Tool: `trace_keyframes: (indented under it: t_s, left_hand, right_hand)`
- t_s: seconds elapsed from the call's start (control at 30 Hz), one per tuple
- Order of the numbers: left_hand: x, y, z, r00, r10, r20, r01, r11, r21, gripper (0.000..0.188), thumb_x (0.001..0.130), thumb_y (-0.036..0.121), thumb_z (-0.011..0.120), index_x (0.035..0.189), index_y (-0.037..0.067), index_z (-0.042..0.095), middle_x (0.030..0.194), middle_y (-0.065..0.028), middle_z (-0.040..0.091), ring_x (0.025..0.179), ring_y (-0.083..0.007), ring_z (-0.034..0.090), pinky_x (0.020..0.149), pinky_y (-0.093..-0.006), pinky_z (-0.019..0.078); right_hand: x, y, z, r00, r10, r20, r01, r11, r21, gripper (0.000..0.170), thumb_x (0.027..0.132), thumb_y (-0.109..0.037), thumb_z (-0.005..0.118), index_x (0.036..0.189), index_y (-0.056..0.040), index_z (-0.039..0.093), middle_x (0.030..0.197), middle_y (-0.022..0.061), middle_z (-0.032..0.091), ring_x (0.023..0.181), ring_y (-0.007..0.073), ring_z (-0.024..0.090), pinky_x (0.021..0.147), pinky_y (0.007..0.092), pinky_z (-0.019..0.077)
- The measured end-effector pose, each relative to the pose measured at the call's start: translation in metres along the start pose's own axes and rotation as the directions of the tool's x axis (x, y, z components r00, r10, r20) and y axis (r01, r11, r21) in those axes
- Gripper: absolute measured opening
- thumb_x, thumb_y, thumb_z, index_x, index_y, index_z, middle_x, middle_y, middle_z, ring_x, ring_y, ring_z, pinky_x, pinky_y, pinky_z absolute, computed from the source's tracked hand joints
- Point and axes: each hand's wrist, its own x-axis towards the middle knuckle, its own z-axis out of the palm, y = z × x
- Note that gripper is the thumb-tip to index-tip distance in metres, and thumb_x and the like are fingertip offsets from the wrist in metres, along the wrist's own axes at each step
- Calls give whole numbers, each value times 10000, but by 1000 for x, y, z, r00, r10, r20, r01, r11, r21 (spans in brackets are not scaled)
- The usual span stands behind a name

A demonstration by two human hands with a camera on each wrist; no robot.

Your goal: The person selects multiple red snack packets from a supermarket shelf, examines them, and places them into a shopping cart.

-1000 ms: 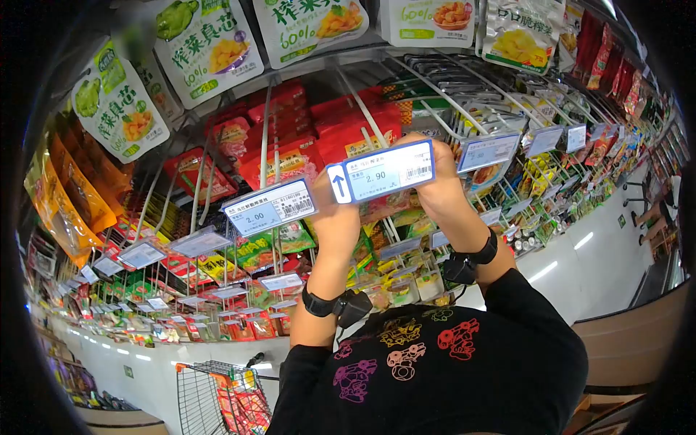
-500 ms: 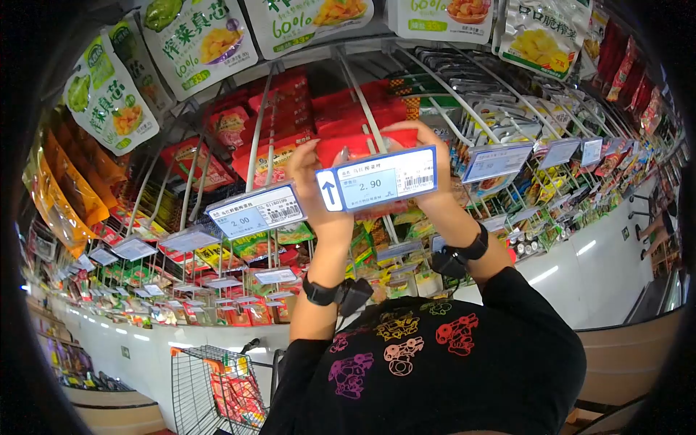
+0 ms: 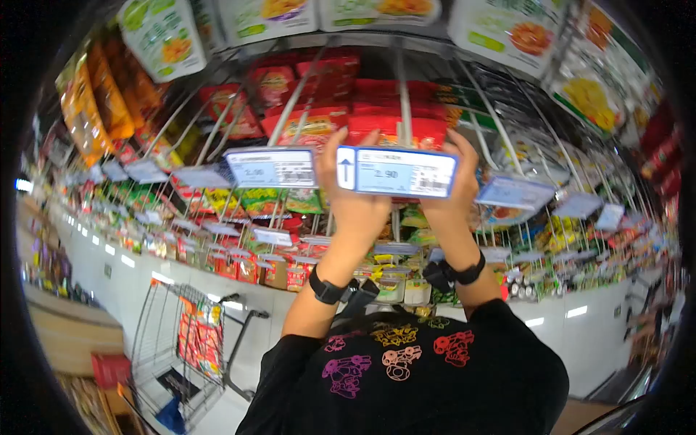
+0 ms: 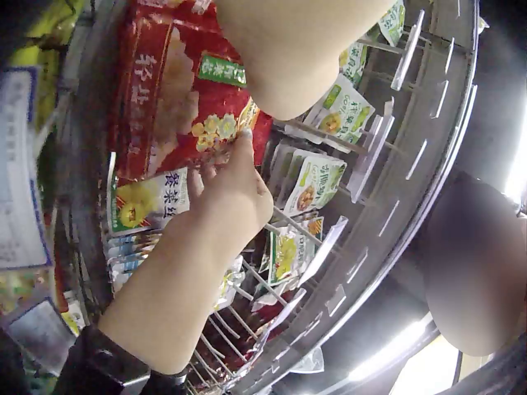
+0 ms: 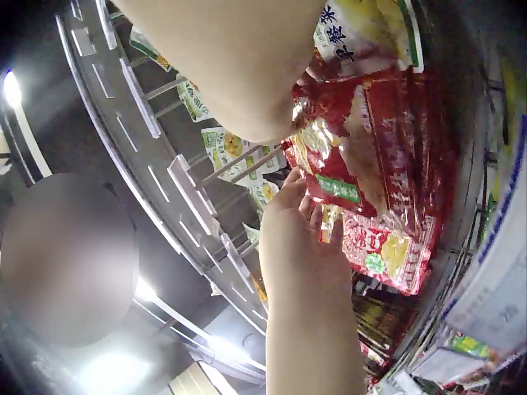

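Observation:
In the head view my left hand (image 3: 355,199) and right hand (image 3: 451,185) reach up on either side of a price tag (image 3: 397,172) reading 2.90. Behind it hangs a stack of red packets of pickled vegetable (image 3: 399,125). The left wrist view shows the front red packet (image 4: 169,90) from below, with my right hand (image 4: 230,193) pinching its lower edge between thumb and fingers. From the right wrist camera, my left hand (image 5: 300,234) holds the same packet's (image 5: 354,156) other edge. The tag partly covers the fingers in the head view.
A second price tag (image 3: 270,168) sits just left of my left hand. Metal peg hooks (image 3: 404,90) stick out around the packets. White-green pouches (image 3: 511,32) hang overhead, orange bags (image 3: 109,94) at left. A wire shopping cart (image 3: 156,348) holding red packs stands lower left.
The head view has swung, bringing the cart more fully into sight. My hands stay at the red packets behind the same tag, with more of the fingers showing at its sides than a second ago.

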Motion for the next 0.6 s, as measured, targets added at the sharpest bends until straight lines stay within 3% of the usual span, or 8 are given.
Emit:
trace_keyframes:
  t_s: [0.1,0.17,0.3,0.4,0.5,0.53,0.57,0.6]
  left_hand:
    - [-24,4,-21,994,-32,101,21,994,110,373,636,108,582,997,32,524,1166,-193,363,1070,-356,327,881,-446,248]
    - [-39,6,-35,998,-38,56,30,991,129,328,611,68,590,935,32,554,1043,-167,450,967,-319,426,807,-403,331]
    - [-68,6,-74,989,-108,104,118,989,-93,288,597,18,591,884,28,571,864,-120,519,778,-261,520,663,-325,417]
    - [-80,19,-120,988,-135,69,144,980,-140,294,590,-1,586,882,26,574,819,-108,529,699,-239,535,598,-298,438]
    - [-78,40,-196,984,-173,30,175,962,-210,289,618,21,565,906,5,566,825,-119,536,648,-212,536,583,-293,439]
    - [-76,51,-228,981,-194,11,190,949,-254,284,634,46,562,913,-5,561,823,-121,540,638,-204,537,578,-295,436]
    - [-75,55,-257,997,6,-78,-20,984,-176,291,679,141,549,917,-27,551,822,-123,545,630,-200,536,563,-303,428]
    - [-81,83,-285,985,-114,-133,73,957,-280,331,724,236,530,921,-30,546,803,-122,554,636,-208,538,554,-313,422]
  right_hand:
    - [-20,8,-12,961,-277,8,275,950,-146,560,643,-120,675,1113,-2,395,1038,163,454,955,283,457,795,342,380]
    - [-47,27,-7,937,-326,-128,335,941,55,408,649,-47,562,1033,8,435,1001,155,454,933,282,431,816,380,340]
    - [-93,15,-8,860,-508,43,447,792,417,326,658,-77,580,946,-27,438,857,114,487,719,220,480,643,349,404]
    - [-90,-41,-6,543,-775,324,517,612,598,281,679,-127,611,896,-31,459,776,88,512,570,193,495,503,320,410]
    - [-87,-103,10,384,-920,78,509,281,813,235,737,-214,591,844,-23,504,725,64,522,522,172,502,428,282,389]
    - [-89,-129,13,390,-921,4,450,194,872,220,767,-237,557,817,-25,529,715,63,522,509,168,495,412,271,380]
    - [-94,-157,15,402,-913,-69,391,103,915,237,798,-261,524,789,-26,555,706,62,522,496,164,487,396,260,371]
    - [-102,-186,15,424,-898,-118,311,22,950,252,810,-268,505,783,-26,568,690,60,520,489,158,481,387,254,367]
